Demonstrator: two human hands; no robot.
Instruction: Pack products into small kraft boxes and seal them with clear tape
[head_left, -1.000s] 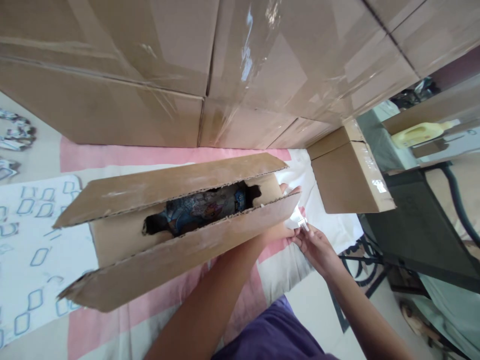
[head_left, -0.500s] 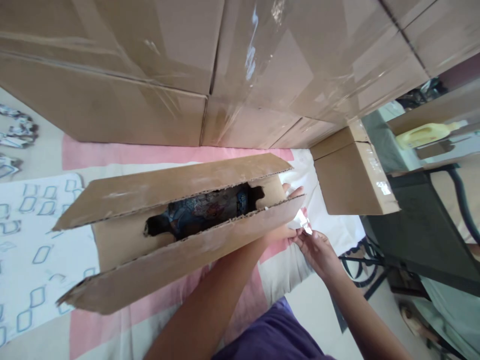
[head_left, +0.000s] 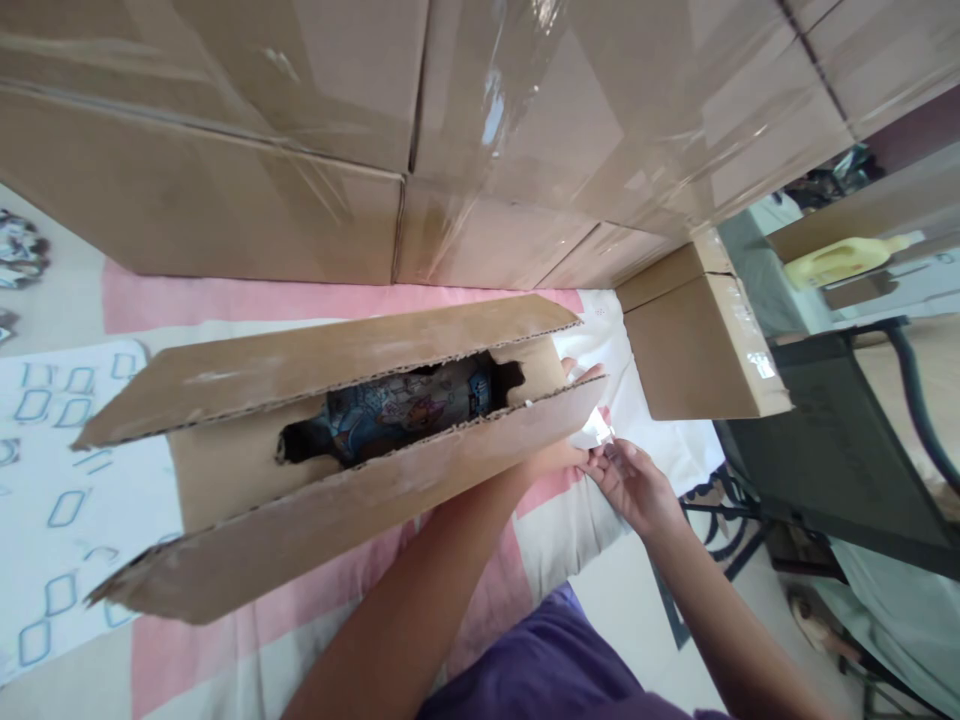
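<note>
Taped cartons (head_left: pixel 262 220) stand on pink-and-white cloth (head_left: pixel 555 555); before them sits an open box (head_left: pixel 360 510), a printed pack (head_left: pixel 412 402) inside. The left hand (head_left: pixel 564 456), half hidden, is at the box's right end — its grip I cannot tell; the right hand (head_left: pixel 634 484) pinches a shiny strip (head_left: pixel 597 429).

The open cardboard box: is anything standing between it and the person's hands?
Nothing visible blocks the left hand, at the right end of the cardboard box; the near flap partly hides it. A shiny clear strip, held by the right hand, lies between that hand and the box.
</note>
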